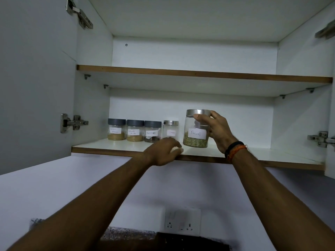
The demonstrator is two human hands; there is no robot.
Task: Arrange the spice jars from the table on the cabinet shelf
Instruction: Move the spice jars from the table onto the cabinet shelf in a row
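My right hand point(218, 132) grips a glass jar labelled Fennel point(195, 131) with a silver lid, holding it at the front of the lower cabinet shelf point(108, 148); whether its base touches the shelf I cannot tell. Left of it a row of jars stands at the back: three grey-lidded jars point(116, 129) point(135, 130) point(152, 131) and a silver-lidded jar labelled Cloves point(170, 129). My left hand point(163, 151) rests on the shelf's front edge, fingers curled over the lip, holding no jar.
An upper shelf point(199, 73) spans the cabinet above. Both cabinet doors stand open, with hinges point(72, 123) point(320, 139) at the sides. The right half of the lower shelf holds nothing. A wall socket point(182, 221) sits below.
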